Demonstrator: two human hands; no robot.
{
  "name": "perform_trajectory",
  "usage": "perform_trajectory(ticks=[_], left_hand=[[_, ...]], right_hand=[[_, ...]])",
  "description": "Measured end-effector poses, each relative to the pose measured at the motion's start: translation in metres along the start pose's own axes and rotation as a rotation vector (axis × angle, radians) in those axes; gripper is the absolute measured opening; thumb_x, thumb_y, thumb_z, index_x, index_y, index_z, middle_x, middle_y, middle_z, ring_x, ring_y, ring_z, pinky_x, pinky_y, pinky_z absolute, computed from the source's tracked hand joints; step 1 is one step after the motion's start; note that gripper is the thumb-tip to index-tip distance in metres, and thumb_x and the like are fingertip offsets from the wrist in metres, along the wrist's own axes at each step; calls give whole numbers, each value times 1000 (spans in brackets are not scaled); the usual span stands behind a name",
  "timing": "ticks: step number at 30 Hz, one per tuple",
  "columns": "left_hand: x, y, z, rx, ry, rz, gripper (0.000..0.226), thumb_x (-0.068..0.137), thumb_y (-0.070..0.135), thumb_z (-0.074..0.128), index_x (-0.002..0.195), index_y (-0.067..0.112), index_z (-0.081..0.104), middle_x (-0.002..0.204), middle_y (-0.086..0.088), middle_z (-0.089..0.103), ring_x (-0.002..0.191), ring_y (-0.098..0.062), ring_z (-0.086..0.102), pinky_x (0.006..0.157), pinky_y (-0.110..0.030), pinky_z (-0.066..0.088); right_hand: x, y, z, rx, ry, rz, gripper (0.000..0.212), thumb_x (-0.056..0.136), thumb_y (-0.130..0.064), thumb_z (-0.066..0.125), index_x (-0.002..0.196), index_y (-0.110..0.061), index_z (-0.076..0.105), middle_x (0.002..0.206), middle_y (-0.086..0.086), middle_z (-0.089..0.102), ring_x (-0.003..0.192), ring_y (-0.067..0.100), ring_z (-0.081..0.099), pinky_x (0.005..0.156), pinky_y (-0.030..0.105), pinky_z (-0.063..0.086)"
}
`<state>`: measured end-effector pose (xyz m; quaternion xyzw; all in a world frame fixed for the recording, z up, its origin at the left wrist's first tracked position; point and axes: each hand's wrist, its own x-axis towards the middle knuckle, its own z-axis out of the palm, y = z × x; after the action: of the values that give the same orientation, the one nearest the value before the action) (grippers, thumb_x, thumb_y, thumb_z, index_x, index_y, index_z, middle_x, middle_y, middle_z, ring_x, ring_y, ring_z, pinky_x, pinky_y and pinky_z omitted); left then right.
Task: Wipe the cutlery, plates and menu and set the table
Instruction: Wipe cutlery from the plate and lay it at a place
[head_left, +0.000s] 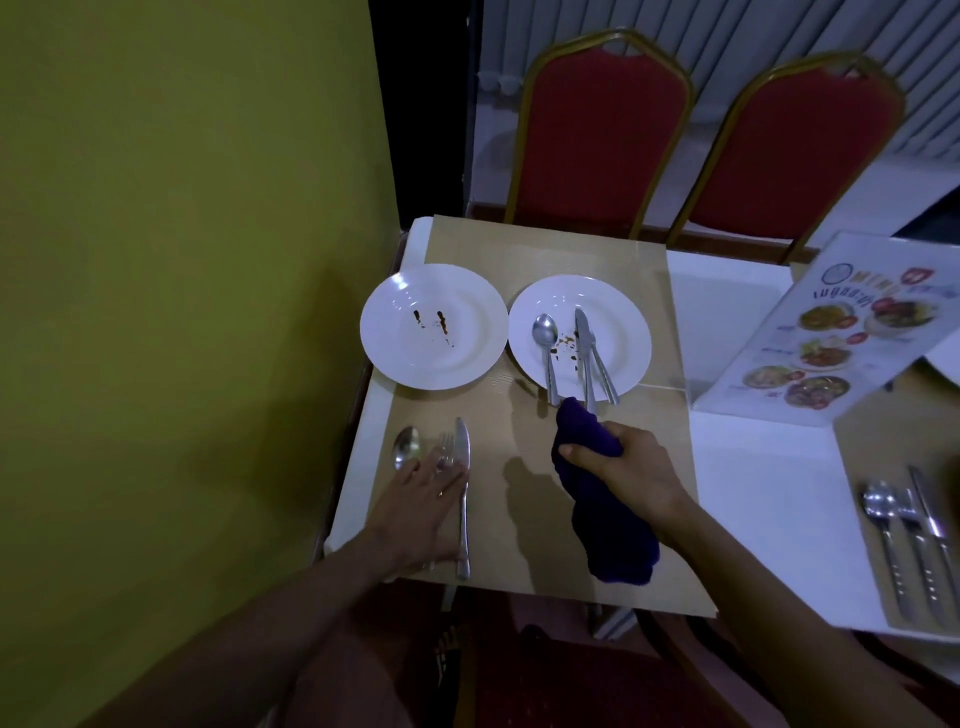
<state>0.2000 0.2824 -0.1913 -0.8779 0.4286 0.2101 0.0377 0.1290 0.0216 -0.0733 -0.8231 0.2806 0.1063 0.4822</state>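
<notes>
Two white plates stand side by side on a tan placemat (519, 249). The left plate (434, 326) has brown smears. The right plate (579, 338) has brown smears too and carries a spoon (545, 338), a knife (584, 338) and a third piece beside the knife. My right hand (623, 467) is shut on a dark purple cloth (608, 519), just in front of those handles. My left hand (426, 499) lies flat, fingers apart, over a spoon (407, 444), a fork (445, 447) and beside a knife (462, 499) on the placemat. A picture menu (831, 332) leans at the right.
A yellow-green wall runs along the table's left edge. Two red chairs with gold frames (597, 130) stand behind the table. Another cutlery set (909, 540) lies on a placemat at the far right. A red chair seat (545, 675) is below the near edge.
</notes>
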Motion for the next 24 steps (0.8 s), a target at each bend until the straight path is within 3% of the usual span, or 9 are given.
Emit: perform_trajectory(ticks=[8,14,20,24], left_hand=[[4,-6,-1,12,-66,34,106,80,74,49,157,21,0,165,7,-6,151,-32,-3,119,-47,3],[4,-8,1,16,-66,21,106,80,75,48,157,23,-3,165,9,-8,151,-30,-4,119,-47,3],[-2,-16,4,2,-49,3,108,78,74,52,157,26,-3,165,7,-7,151,-29,-2,119,-48,5],[-10,-19,8,24,-70,-16,109,78,71,55,156,25,-4,165,7,-6,151,-29,-4,120,-47,5]], right_hand=[[8,-2,9,-10,-38,-13,20,80,-44,75,92,-31,65,84,-5,71,76,14,68,70,32,56],[9,2,7,-18,-45,-17,19,81,-43,74,91,-30,64,84,-3,71,77,16,68,73,36,57],[8,1,5,-3,-45,-18,20,81,-42,74,93,-29,64,84,-3,70,76,15,68,67,30,54],[8,0,6,4,-52,-18,22,82,-41,74,95,-26,64,86,-1,71,78,17,68,72,34,57]])
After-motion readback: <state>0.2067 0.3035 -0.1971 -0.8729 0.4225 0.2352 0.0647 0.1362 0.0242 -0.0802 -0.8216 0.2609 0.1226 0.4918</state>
